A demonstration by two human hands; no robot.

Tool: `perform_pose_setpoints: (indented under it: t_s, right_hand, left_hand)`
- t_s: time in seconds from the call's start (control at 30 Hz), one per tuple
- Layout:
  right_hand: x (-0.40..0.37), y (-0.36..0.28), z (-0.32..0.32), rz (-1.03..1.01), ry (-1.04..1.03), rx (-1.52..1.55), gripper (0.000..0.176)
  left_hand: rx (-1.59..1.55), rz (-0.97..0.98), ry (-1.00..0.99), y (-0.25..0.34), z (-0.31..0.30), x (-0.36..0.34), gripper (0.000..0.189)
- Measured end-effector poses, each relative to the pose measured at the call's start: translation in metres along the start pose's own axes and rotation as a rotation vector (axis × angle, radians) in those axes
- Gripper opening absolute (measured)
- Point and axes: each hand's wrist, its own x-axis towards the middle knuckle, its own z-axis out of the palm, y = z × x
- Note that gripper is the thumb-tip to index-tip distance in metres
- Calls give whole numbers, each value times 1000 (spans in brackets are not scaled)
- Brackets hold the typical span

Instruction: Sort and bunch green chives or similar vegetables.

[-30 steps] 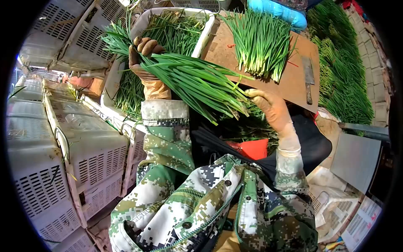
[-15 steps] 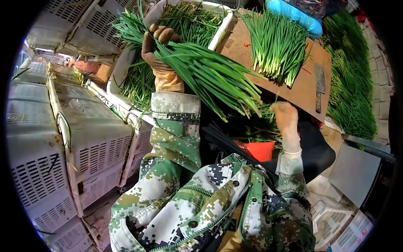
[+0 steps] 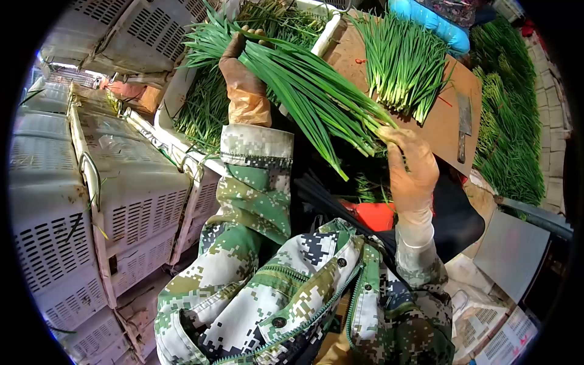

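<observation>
The gloved left hand (image 3: 240, 64) is wrapped tight around the leafy half of a bundle of chives (image 3: 304, 91). It holds the bundle up over the near corner of the white crate (image 3: 325, 38). The bundle slants down across the person's front to the gloved right hand (image 3: 412, 170), which is closed on the pale root ends. Only the back of that glove faces me, so I can't see how firmly the fingers pinch.

It looks to me as if the bundle is being squared up at the roots. The left hand should do the carrying and grip just firmly enough that the stalks can slide lengthwise without bruising. The right hand would then nudge the root ends level. A few blades hang loose below the bundle near the right wrist and want tucking back in.

More chives lie loose in the crate (image 3: 204, 112) under the left forearm. Past the bundle, a wooden board (image 3: 447, 131) carries a trimmed pile of chives (image 3: 401, 61) toward its far edge. A cleaver (image 3: 464, 125) lies along the board's right edge. Beyond that edge spreads a green heap (image 3: 511, 121), and a red container (image 3: 371, 214) sits low by the right forearm.
</observation>
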Motion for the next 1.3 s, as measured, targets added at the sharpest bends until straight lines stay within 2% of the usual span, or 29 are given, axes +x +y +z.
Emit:
perform_pose_setpoints:
  t_s: [0.07,0.1,0.17,0.23,0.27,0.3,0.43,0.47,0.5,0.57,0.6,0.63,0.7,0.77,0.83,0.93,1.07,1.13,1.17,1.23,1.3]
  right_hand:
    - [11,0,12,-156,26,-134,21]
    - [17,9,18,-202,-33,-184,25]
    - [19,15,28,-156,-93,-347,30]
    - [20,26,36,-190,-129,-327,33]
    - [21,27,40,-166,-155,-345,34]
    - [23,26,44,-144,-177,-364,35]
    - [37,30,62,-115,-157,-242,33]
    - [36,26,59,108,-209,10,30]
    - [39,23,50,408,-385,206,28]
    - [45,31,36,349,-443,289,27]
    - [46,33,29,525,-463,411,29]
    - [46,45,27,546,-529,448,31]
    - [48,40,22,448,-566,267,31]
    - [45,50,20,474,-559,333,30]
    - [43,53,20,501,-557,406,29]
    - [38,49,21,517,-404,434,25]
    - [36,46,23,498,-303,444,25]
    - [36,42,21,714,-285,664,24]
    - [30,50,27,543,-207,599,25]
    - [30,53,24,557,-244,491,29]
    - [29,58,23,505,-252,517,31]
  left_hand:
    - [-38,-32,-13,0,-2,-1,19]
    - [-78,-66,-23,-1,-3,0,20]
    - [-80,-82,-57,-3,-3,1,20]
    - [-78,-105,-114,-4,0,-1,20]
    - [166,49,9,-6,0,-2,19]
    - [100,-43,-3,-6,1,-2,17]
    - [-148,-145,-124,-8,5,-2,17]
    - [-155,-161,-116,-8,5,-4,17]
    - [-162,-178,-106,-8,5,-5,18]
    - [-177,-197,-119,-8,10,-10,19]
    - [-60,-124,-139,-9,15,-15,20]
    - [57,-52,-160,-11,19,-19,21]
    - [136,-20,-200,-12,17,-18,22]
    - [38,-134,-158,-13,16,-17,23]
    - [129,-69,-152,-15,17,-18,23]
    - [318,-6,-8,-18,16,-13,23]
    - [263,-77,-115,-19,15,-12,24]
    - [273,-96,-72,-20,17,-12,21]
    - [278,-104,-51,-21,18,-12,20]
    - [303,-107,-83,-21,15,-12,20]
    - [311,-125,-68,-22,13,-9,20]
